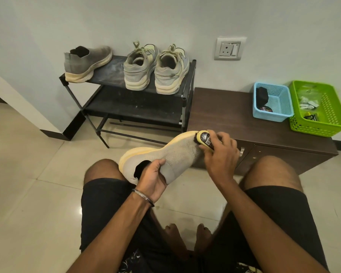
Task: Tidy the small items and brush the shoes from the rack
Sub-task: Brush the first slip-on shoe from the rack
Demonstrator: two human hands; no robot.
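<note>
A grey knit slip-on shoe (177,154) with a yellow sole is held above my knees, toe pointing up and right. My left hand (153,178) grips its heel collar, thumb on the upper and fingers inside the opening. My right hand (221,152) grips a yellow shoe brush (204,139) whose dark bristles touch the toe of the shoe. The matching grey slip-on (87,63) sits at the left end of the black shoe rack (114,72). A pair of grey-green laced sneakers (156,68) stands on the same top shelf, heels toward me.
A low dark wooden cabinet (224,119) stands right of the rack. On it are a blue basket (272,102) holding dark items and a green basket (319,109) holding small packets. A wall socket (229,48) is above. Tiled floor lies around my bare knees.
</note>
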